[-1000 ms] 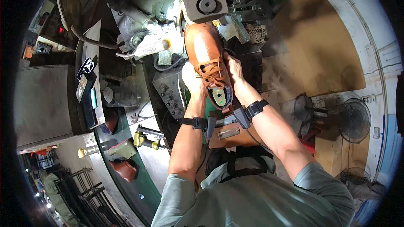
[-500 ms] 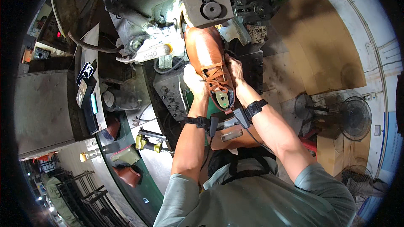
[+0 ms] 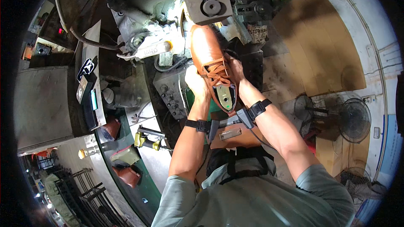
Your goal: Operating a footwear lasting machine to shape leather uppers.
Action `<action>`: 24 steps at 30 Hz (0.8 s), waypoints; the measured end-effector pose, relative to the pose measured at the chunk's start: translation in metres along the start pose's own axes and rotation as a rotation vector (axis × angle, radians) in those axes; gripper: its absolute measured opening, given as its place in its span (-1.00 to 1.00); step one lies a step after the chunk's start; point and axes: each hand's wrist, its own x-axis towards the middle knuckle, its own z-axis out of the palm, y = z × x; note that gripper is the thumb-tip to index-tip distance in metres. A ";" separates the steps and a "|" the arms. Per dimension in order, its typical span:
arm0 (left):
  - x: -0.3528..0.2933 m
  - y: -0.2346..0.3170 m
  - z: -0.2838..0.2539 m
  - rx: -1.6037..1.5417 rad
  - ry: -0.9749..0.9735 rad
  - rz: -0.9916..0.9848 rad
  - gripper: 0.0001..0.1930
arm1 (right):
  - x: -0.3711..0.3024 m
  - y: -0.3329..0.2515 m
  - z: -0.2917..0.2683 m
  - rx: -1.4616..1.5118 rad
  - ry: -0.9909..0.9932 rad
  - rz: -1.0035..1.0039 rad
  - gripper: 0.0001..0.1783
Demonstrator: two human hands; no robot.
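Between my hands is a brown leather shoe [image 3: 205, 45] with orange-brown laces, its toe pointing away from me under the grey block-shaped head [image 3: 205, 1] of a machine. A greenish shoe last [image 3: 226, 94] shows in the shoe's opening at the heel end. My left hand [image 3: 197, 82] grips the left side near the laces. Along the right side, my right hand [image 3: 235, 68] is closed on the shoe, its fingertips hidden beneath. The toe's tip meets the lit machine parts, and the exact contact is hidden by the block.
A white tube-like part [image 3: 153, 50] juts out left of the shoe. Farther left, a green-topped bench [image 3: 148, 191] carries a nail gun [image 3: 147, 142], a loose last [image 3: 125, 155] and brown leather uppers [image 3: 127, 176]. Fans [image 3: 354, 120] and cardboard [image 3: 320, 42] are at the right.
The shoe's toe has swung slightly to the right and its heel has tilted, so more of the last shows. Both hands keep their hold and move with it.
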 end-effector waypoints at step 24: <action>-0.031 -0.015 -0.058 0.568 0.022 0.422 -0.59 | -0.059 0.014 -0.013 0.373 0.092 -0.051 -0.45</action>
